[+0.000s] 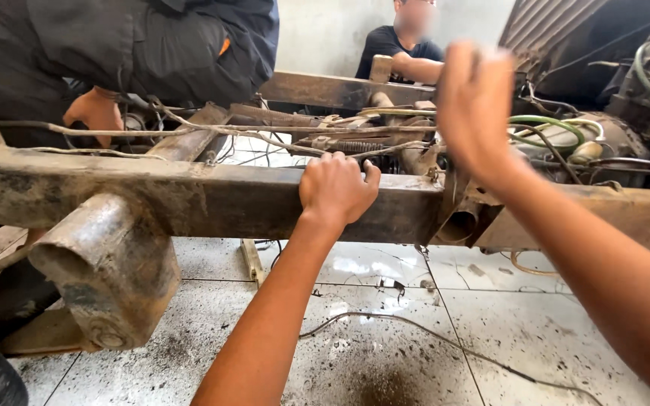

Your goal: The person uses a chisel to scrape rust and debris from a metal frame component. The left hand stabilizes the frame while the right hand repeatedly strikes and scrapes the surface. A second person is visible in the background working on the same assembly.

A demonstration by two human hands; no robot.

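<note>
Rusty frame rail (212,197), left hand (336,188) gripping its top, right hand (475,105) raised above

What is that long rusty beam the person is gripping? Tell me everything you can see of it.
The rusty beam is a long metal frame rail, brown with rust and dark grime, lying level across the view above the tiled floor. A rounded, worn metal bracket hangs from it near its left end. The left hand curls over its top edge near the middle. Thin wires run along just above it. The right hand is raised beyond it, blurred, not touching it.
</note>
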